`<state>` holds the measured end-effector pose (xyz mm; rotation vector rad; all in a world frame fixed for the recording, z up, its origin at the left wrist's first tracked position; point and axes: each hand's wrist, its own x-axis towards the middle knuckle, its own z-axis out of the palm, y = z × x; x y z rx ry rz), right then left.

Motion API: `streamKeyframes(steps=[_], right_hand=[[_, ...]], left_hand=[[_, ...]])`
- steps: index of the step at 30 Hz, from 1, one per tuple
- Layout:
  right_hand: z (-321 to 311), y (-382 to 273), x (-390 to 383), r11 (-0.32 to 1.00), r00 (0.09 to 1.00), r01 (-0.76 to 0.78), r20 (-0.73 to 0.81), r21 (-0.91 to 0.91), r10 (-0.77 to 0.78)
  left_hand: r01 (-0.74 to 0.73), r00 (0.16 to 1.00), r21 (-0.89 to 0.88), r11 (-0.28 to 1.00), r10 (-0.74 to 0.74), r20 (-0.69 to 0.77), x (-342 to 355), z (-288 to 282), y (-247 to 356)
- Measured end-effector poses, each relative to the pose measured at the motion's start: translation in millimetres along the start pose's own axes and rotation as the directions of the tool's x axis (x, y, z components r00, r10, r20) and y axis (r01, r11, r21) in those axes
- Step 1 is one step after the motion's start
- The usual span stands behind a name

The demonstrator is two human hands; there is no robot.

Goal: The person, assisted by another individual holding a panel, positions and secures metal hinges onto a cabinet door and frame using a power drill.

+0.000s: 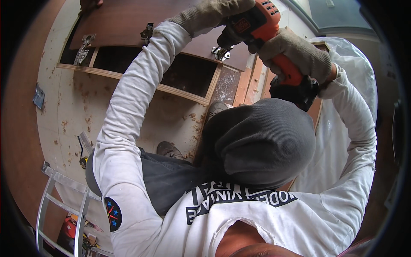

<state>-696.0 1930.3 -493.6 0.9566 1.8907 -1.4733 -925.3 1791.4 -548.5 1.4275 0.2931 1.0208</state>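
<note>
My gloved right hand (302,53) is wrapped round the handle of an orange and black cordless drill (266,21). Its black chuck end points down toward a metal cabinet hinge (221,53) at the edge of a brown door panel (184,8); whether the bit touches a screw is hidden. My gloved left hand (205,16) grips the front of the drill's body from the left, with its fingertips partly out of sight. Two more hinges, one at the middle (147,32) and one at the left (84,49), are along the same panel edge.
Beneath the panel lies an open wooden cabinet frame (180,92). Another person's hand (96,2) shows at the top left. Wood shavings (85,98) litter the pale floor. An aluminium ladder (64,205) stands lower left, and plastic sheeting (353,60) hangs at right.
</note>
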Motion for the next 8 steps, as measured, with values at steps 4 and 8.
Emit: streamKeyframes(steps=[4,8], right_hand=[[-15,21,12,0.992,0.991,0.069,0.106,0.11,-0.081],[-35,38,24,0.979,0.981,0.097,0.149,0.18,-0.125]], left_hand=[[-0.017,0.998,-0.028,0.999,0.019,0.068,4,-2,6],[-0.033,0.991,-0.074,0.997,0.042,0.124,10,-10,7]])
